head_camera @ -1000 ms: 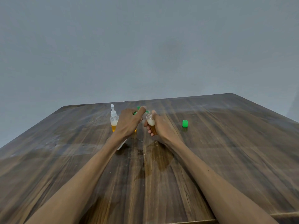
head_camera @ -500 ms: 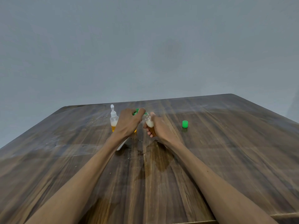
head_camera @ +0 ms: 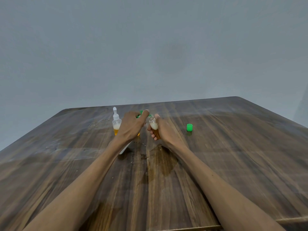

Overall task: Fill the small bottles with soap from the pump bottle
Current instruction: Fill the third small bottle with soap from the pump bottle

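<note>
My left hand curls over the green head of the pump bottle, whose white body shows only below my wrist. Right beside it, my right hand grips a small clear bottle, tilted, with amber soap and white foam inside. Its open mouth sits close to the pump's nozzle. A second small bottle with a white pointed cap stands upright left of my left hand, holding amber soap and foam.
A loose green cap lies on the wooden table to the right of my right hand. A dark wet patch spreads on the wood below my hands. A grey wall is behind the table.
Both hands stay in nearly the same place. My left forefinger dipped slightly on the pump head, and the small bottle in my right hand shifted a little toward the nozzle.
</note>
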